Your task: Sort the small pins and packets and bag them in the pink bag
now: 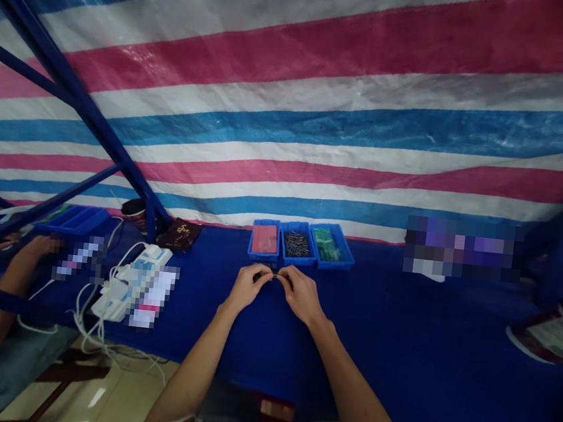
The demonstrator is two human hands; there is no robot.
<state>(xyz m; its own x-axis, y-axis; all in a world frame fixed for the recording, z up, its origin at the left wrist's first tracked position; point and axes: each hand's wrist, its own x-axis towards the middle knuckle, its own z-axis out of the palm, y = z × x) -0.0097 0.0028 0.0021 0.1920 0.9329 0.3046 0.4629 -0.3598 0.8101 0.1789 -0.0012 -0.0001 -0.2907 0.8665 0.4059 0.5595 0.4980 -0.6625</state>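
Note:
Close in front of the blue bins, my left hand [247,288] and my right hand [301,295] meet fingertip to fingertip. Between them is a small thin dark-and-gold piece [276,276], pinched from both sides; its exact kind is too small to make out. Just beyond my fingers stand three blue bins in a row. The left bin [263,259] has a flat pink stack in it. Many thin dark and brassy pieces [297,245] fill the middle bin, and small green packets or pieces [326,244] lie in the right one.
A white power strip [130,282] with tangled cables lies left on the blue table [388,343]. Beside it are a blurred-out card [154,297] and a brown packet [180,234]. Another person's arm [15,277] works beyond the blue frame [84,106]. A round container [558,331] stands right.

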